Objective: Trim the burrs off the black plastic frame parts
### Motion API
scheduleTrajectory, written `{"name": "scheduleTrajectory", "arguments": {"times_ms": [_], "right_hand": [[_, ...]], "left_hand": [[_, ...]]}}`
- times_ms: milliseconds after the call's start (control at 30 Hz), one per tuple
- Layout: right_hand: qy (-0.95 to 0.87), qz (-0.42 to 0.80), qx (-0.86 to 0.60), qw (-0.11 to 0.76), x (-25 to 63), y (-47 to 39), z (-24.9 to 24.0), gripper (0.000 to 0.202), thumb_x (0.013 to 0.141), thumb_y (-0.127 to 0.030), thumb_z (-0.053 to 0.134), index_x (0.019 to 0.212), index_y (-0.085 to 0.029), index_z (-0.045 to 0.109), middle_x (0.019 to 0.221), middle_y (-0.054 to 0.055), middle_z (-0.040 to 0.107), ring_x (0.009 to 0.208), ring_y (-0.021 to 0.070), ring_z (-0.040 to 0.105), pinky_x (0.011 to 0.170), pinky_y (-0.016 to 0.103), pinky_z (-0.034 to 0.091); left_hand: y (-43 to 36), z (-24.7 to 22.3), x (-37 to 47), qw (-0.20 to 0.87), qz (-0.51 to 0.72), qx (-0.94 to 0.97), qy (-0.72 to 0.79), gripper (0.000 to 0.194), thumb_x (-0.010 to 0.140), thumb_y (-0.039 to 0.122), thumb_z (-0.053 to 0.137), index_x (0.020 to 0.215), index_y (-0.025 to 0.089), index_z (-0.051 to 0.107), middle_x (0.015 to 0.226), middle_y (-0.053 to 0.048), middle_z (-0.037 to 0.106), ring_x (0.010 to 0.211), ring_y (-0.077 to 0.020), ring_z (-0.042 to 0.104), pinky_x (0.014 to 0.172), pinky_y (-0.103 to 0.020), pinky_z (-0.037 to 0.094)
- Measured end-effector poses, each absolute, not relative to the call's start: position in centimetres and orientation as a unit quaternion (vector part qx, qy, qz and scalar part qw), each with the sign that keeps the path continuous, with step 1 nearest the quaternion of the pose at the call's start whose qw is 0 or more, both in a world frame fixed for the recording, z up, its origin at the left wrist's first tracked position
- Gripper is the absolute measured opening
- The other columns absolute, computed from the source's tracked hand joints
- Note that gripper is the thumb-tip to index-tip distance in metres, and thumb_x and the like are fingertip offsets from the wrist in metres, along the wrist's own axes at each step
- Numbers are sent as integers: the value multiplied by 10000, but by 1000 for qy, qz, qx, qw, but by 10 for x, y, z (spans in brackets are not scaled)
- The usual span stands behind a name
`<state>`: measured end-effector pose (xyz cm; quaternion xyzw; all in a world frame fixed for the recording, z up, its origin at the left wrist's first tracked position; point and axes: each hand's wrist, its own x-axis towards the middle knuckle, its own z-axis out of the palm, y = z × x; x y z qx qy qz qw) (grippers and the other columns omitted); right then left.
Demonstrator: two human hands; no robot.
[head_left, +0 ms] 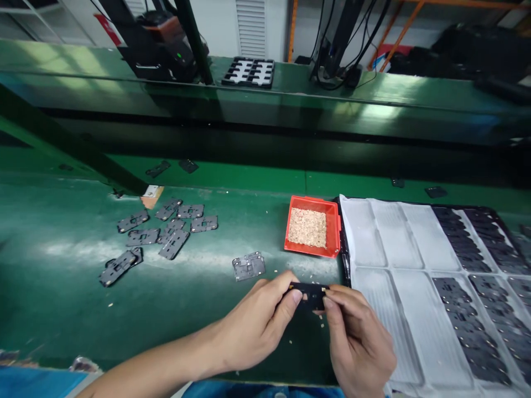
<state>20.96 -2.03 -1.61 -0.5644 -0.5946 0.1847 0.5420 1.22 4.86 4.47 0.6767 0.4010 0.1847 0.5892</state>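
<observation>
Between my two hands is a small black plastic plate (pixel 312 294) with cut-outs and brass-coloured spots, held above the green bench. My left hand (pixel 265 318) pinches its left end between thumb and fingers. At the other end, my right hand (pixel 359 334) grips the right edge, thumb below and fingertips near a brass-coloured spot. Whether a tiny piece sits under those fingertips I cannot make out. A similar dark plate (pixel 249 266) lies on the bench just left of and beyond my hands. Past them stands a red bin (pixel 292 247) full of tiny brass-coloured pieces (pixel 307 227).
Several black plates (pixel 174 244) lie scattered at the left. On the right, a white compartment tray (pixel 375 235) holds rows of black plates (pixel 473 331). A slanted green post (pixel 74 141) rises at the left. Tiny pieces are strewn near my hands. A black-and-white tray (pixel 249 72) rests on the back ledge.
</observation>
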Motion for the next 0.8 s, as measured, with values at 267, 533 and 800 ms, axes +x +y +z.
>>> {"name": "scheduleTrajectory", "arguments": {"times_ms": [267,533,800], "right_hand": [[-628,137,-554,529,211,-22,-13,360,928,32,709,1154,-241,774,1032,57,790,882,214,781,716,331,656],[-630,157,-559,516,212,-24,-13,327,934,24,700,1128,-228,775,1050,69,772,874,212,783,666,310,669],[-614,223,-565,504,212,-19,-13,214,984,-43,667,1090,-213,743,1017,72,741,789,185,766,585,262,675]], "left_hand": [[42,46,13,587,165,678,410,323,1149,423,316,963,226,491,793,7,558,714,-176,520,694,-329,375],[43,43,13,591,194,674,398,294,1146,374,334,957,223,500,798,1,590,703,-168,539,692,-311,405],[43,43,14,589,195,674,402,293,1148,356,352,969,214,534,801,-10,635,686,-162,570,667,-297,421]]}}
